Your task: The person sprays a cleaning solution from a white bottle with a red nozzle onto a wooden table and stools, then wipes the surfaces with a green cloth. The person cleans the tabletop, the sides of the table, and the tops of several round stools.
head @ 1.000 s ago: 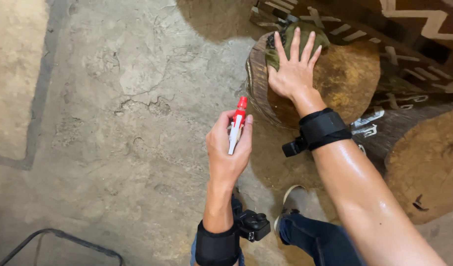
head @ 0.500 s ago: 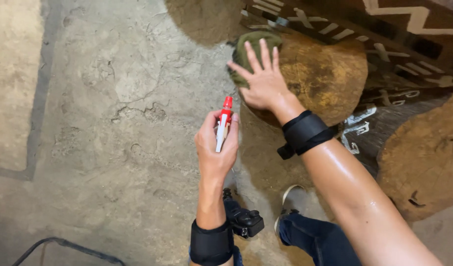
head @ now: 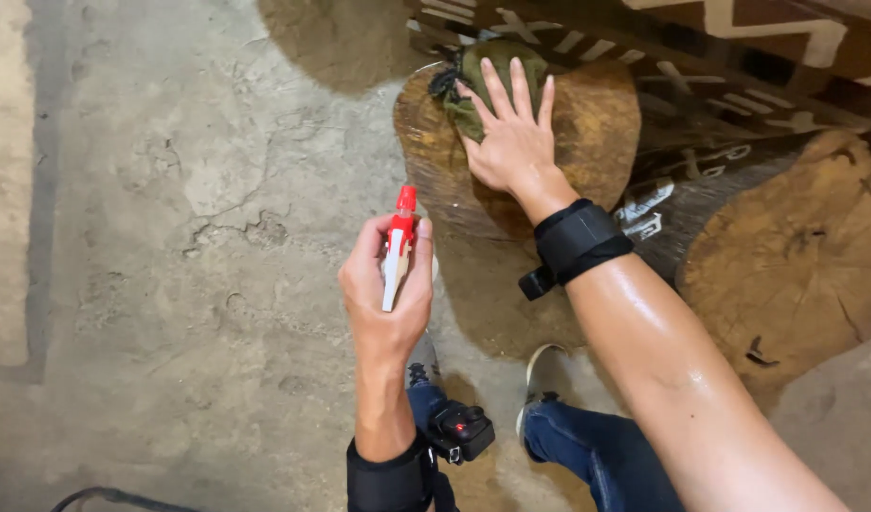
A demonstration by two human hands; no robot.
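Here, through the head camera, I see the left hand (head: 390,284) wrapped around a red and white spray bottle (head: 398,245), fingers clamped on its body and the thumb lying along its side, the red nozzle pointing up and away toward the stump. The right hand (head: 511,142) lies flat with fingers spread apart, pressing a green cloth (head: 483,76) onto the cut face of a wooden stump (head: 597,114); it grips nothing, it only bears down. A second, larger stump (head: 796,256) sits to the right, and a patterned dark rug (head: 720,47) runs behind both. Black wrist straps (head: 578,242) sit on both forearms. I judge the step to be wiping the stump top, with the bottle held ready just beside it over the cracked concrete floor (head: 170,190). The next move, as I read it, calls for aiming the nozzle at the wood near the cloth without wetting the rug. Against the frame a second ago, the right hand has slid left onto the cloth, and the bottle sits lower in view.
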